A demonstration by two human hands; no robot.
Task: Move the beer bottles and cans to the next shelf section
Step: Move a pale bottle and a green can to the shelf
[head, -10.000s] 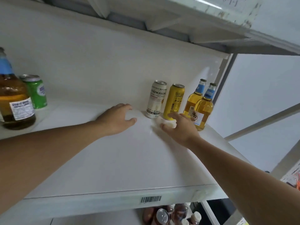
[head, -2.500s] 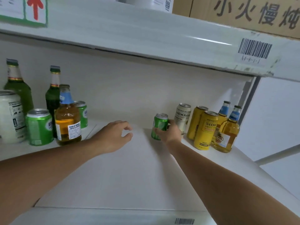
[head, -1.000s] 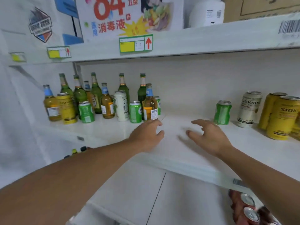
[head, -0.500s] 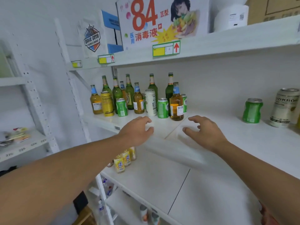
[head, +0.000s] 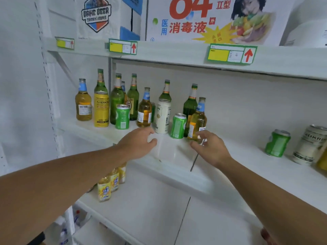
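Note:
Several beer bottles and cans crowd the left shelf section (head: 99, 134): green bottles (head: 116, 101), amber bottles (head: 83, 105), a yellow can (head: 101, 110), green cans (head: 178, 126) and a white can (head: 162, 118). On the right section (head: 247, 167) stand a dented green can (head: 277, 144) and a white can (head: 311, 147). My left hand (head: 138, 144) hovers open just in front of the white can. My right hand (head: 210, 147) is open, fingers close to an amber bottle (head: 198, 121), holding nothing.
An upper shelf (head: 177, 53) with price tags and cartons hangs over the bottles. Yellow drink bottles (head: 109, 184) stand on the lower shelf. A white upright post (head: 49, 89) borders the left end.
The view has swung left and closer to the left section. Both empty hands have moved left toward the crowded bottles; the green can set down earlier stays on the right section.

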